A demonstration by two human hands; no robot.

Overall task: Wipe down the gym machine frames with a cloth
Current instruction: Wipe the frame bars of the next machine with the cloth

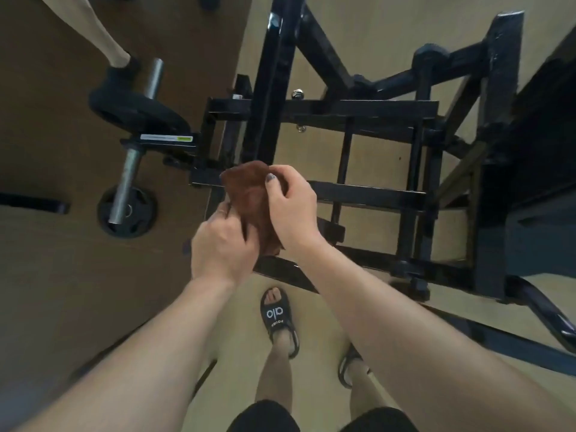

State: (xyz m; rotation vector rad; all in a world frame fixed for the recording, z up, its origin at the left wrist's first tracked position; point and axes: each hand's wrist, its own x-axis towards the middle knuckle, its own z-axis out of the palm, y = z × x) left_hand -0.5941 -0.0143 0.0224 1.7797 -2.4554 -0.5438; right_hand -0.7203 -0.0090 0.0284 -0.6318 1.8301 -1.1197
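Cloth [252,201], brown and bunched, is held above the black machine frame [367,194], both hands curled round it, likely refolding it for a fresh wiping face. Left hand [223,244] pinches its near edge; right hand [291,207] grips its far side, thumb on top. Left of the frame, a weight plate [126,210] sits on a steel bar [124,185]

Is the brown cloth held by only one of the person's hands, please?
No, both the left hand and the right hand grip the brown cloth.
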